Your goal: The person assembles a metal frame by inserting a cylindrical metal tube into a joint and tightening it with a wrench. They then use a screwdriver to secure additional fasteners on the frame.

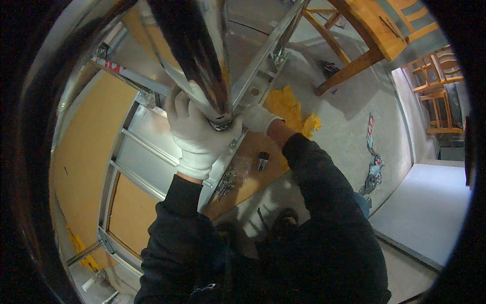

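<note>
A shiny metal tube comes down from the top, its lower end near the metal frame. My left hand, in a white knit glove, is closed against the tube's side just above that end. My right hand, gloved too, reaches in from the right beside the tube's end and the frame's edge. Its fingertips are hidden, so its grip does not show. Below both hands lies the silver metal frame with crossbars. Several loose bolts and a small black-topped fitting rest on brown cardboard.
Crumpled yellow plastic lies beyond my right hand. A wooden chair stands at upper right. Red-and-white tape and plastic scraps are on the floor. A white panel is at right. Tan board lies under the frame.
</note>
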Demonstrator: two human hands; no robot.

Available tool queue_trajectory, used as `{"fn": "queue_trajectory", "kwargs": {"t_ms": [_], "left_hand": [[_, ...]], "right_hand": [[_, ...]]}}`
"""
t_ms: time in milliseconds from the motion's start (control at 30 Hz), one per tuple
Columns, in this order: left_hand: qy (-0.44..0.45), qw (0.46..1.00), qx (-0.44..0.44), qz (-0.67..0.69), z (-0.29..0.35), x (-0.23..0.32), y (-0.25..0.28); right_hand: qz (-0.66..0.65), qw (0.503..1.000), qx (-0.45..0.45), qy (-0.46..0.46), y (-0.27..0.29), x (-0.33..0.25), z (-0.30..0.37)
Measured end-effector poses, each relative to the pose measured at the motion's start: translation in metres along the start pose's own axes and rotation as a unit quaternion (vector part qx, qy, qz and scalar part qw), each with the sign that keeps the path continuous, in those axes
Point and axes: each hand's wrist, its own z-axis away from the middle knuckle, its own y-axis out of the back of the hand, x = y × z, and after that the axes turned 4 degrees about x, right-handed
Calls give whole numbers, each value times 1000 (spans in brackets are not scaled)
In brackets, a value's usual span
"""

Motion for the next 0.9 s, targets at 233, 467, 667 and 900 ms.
{"fn": "queue_trajectory", "kwargs": {"t_ms": [233, 467, 667, 900], "left_hand": [[-8, 1000, -12, -15, 0, -2, 3], [3, 1000, -17, -11, -2, 3, 3], [0, 1000, -27, -11, 0, -4, 4], [2, 1000, -15, -9, 0, -2, 6]], "right_hand": [[-20, 998, 12, -52, -13, -9, -11], [-9, 998, 56, -14, -28, -7, -17], [-142, 986, 54, -70, -14, -22, -9], [-115, 989, 49, -84, -4, -30, -9]]}}
